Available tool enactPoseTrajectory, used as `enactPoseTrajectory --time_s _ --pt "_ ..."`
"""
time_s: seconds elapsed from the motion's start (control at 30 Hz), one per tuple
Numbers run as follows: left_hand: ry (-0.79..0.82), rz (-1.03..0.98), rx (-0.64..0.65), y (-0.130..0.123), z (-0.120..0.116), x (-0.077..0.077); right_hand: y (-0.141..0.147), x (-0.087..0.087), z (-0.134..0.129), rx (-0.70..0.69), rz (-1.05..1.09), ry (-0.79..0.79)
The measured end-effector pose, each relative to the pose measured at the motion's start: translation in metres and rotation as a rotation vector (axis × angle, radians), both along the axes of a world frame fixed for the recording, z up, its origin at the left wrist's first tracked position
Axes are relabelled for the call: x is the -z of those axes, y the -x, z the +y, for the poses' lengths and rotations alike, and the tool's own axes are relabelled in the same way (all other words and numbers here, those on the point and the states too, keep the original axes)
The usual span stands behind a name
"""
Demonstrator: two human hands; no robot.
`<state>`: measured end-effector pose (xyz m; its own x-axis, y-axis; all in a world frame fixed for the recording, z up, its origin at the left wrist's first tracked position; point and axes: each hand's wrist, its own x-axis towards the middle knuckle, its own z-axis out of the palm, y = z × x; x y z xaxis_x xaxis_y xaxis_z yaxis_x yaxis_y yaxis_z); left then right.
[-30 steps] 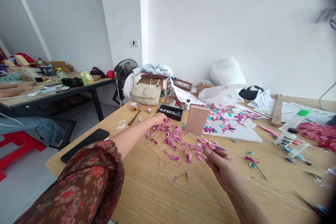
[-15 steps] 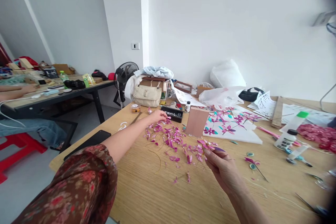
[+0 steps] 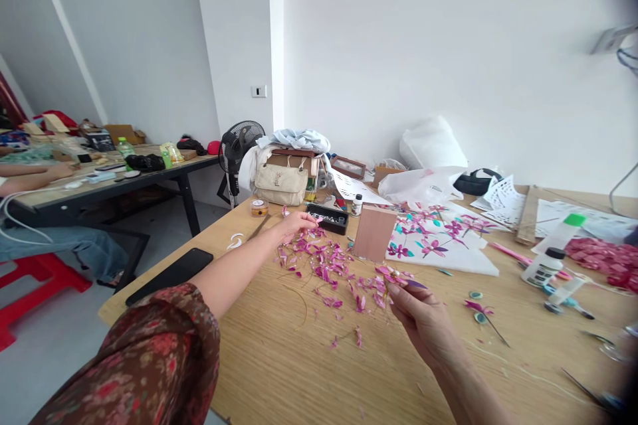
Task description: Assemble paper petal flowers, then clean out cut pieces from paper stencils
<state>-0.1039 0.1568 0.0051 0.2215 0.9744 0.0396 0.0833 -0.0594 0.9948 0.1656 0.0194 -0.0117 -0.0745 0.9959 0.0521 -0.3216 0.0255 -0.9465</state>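
My left hand point(image 3: 298, 224) reaches out to the far edge of a loose heap of pink petals point(image 3: 326, 259). Its fingers are pressed together at the tips, close to a small black tray point(image 3: 333, 220) of little parts; what they pinch, if anything, is too small to make out. Nearer to me, my right hand point(image 3: 421, 319) pinches a pink artificial flower point(image 3: 389, 273) between thumb and fingers, and a dark purple petal sticks out past the fingertips. An upright wooden block point(image 3: 375, 232) stands between the heap and a white sheet point(image 3: 468, 259) bearing finished-looking pink flowers point(image 3: 432, 246).
On the right lie bottles point(image 3: 544, 268), brushes and a pink bundle point(image 3: 603, 255). A single flower on a stem point(image 3: 480, 309) rests right of my hand. A black phone point(image 3: 169, 275) lies at the left edge. Bags point(image 3: 282, 179) stand behind; another person's arm point(image 3: 37, 176) is at the far-left table.
The view has shifted slightly. My left hand's fingertips have lifted a little from the petals toward the black tray. My right hand keeps its hold on the flower, almost still.
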Motion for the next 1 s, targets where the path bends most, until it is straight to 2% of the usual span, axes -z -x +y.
enactPoseTrajectory --time_s 0.2,0.4,0.8,1.0 --pt "0.05 -0.132 0.012 0.0 -0.004 0.001 -0.001 0.002 0.002 -0.021 0.0 0.021" --pt "0.035 -0.195 0.007 0.003 -0.007 0.001 0.001 0.0 -0.001 -0.031 0.002 0.011" --pt "0.002 -0.16 -0.038 0.011 -0.008 0.0 0.003 -0.003 -0.003 -0.053 0.009 0.026" --pt "0.005 -0.107 -0.017 0.012 -0.01 -0.004 0.004 -0.005 -0.004 -0.062 0.002 0.018"
